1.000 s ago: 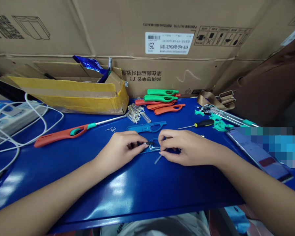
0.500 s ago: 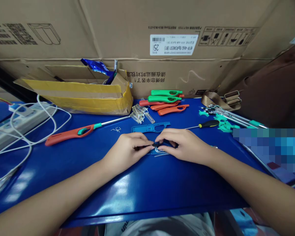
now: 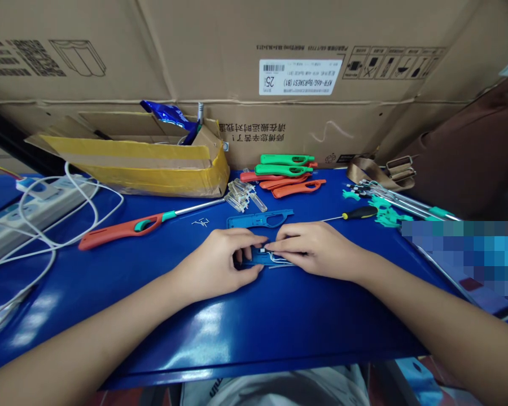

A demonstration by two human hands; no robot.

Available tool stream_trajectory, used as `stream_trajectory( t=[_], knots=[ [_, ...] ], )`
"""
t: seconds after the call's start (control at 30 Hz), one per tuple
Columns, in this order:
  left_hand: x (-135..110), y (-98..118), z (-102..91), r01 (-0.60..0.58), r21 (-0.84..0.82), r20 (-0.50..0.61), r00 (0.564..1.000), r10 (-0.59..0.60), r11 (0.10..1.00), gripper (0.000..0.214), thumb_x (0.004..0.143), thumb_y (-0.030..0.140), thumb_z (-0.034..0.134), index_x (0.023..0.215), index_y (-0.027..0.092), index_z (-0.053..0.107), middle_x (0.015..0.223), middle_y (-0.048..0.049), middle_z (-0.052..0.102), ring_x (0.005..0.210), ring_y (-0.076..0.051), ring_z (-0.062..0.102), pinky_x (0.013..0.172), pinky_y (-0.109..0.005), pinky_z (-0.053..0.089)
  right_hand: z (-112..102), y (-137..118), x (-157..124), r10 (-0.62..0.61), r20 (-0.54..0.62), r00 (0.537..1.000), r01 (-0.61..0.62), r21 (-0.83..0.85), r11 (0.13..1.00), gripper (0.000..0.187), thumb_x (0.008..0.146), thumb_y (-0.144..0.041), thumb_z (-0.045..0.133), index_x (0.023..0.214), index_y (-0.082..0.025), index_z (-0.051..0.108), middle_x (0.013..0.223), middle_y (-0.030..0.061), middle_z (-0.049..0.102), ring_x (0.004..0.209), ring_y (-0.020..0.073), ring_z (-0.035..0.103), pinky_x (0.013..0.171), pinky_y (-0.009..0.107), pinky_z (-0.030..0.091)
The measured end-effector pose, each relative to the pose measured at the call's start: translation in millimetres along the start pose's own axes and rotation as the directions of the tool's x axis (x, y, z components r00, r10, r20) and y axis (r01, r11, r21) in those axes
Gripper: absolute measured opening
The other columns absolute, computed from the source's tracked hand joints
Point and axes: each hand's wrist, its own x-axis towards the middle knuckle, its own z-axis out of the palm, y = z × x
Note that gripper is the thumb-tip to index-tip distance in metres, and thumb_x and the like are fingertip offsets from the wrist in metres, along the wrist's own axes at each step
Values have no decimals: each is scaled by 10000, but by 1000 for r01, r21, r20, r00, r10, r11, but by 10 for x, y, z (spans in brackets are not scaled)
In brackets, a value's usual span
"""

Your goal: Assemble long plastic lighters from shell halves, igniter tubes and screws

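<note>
My left hand [image 3: 220, 260] spans one blue lighter shell half [image 3: 260, 258], thumb at its near edge and fingers at its far edge. My right hand [image 3: 322, 249] has its fingertips pinched over a small black-and-white igniter part [image 3: 263, 250] inside that shell. White wires [image 3: 277, 259] run from the part beneath my right fingers. Just behind my hands lies a second blue shell half [image 3: 258, 219], its inner side up. A screwdriver [image 3: 359, 212] with a yellow-and-black handle points towards my right hand.
Left of my hands lie an assembled red lighter [image 3: 118, 232] and small screws [image 3: 200, 222]. Clear fuel tanks [image 3: 241, 195] and green and orange shells [image 3: 298, 189] sit behind. Teal parts [image 3: 387, 213] and metal tubes [image 3: 423, 204] are right; a power strip [image 3: 38, 208] and yellow-taped box [image 3: 144, 169] left.
My left thumb and index finger have parted from their pinch on the small black part and now span the blue shell. My right fingertips have shifted slightly left and press on the part.
</note>
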Motion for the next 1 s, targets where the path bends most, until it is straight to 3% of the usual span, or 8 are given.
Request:
stream_trajectory(
  t=[0.53, 0.73, 1.0],
  knots=[
    [-12, -34, 28, -35, 49, -18, 999, 36, 998, 357, 814, 178, 811, 1166, 162, 751, 906, -42, 758, 702, -131, 666, 673, -249, 566, -17, -13, -2, -61, 33, 998, 63, -96, 993, 268, 1027, -238, 526, 1143, -235, 768, 1011, 45, 727, 798, 143, 659, 653, 253, 430],
    [-3, -17, 37, -22, 65, -31, 999, 24, 998, 368, 787, 169, 843, 1146, 159, 760, 828, -18, 746, 662, -128, 655, 645, -233, 548, -6, -39, 8, -62, 33, 998, 66, -137, 988, 297, 1033, -210, 492, 1181, -227, 750, 1055, 62, 726, 837, 156, 665, 672, 263, 444],
    [-24, -22, 40, -94, 113, -15, 995, 96, 989, 348, 837, 177, 798, 1176, 136, 733, 914, -51, 753, 725, -148, 671, 698, -263, 566, -29, -64, 34, -27, 48, 998, 33, -118, 992, 268, 1043, -271, 506, 1132, -229, 755, 1059, 38, 737, 866, 160, 687, 685, 271, 457]
  ],
)
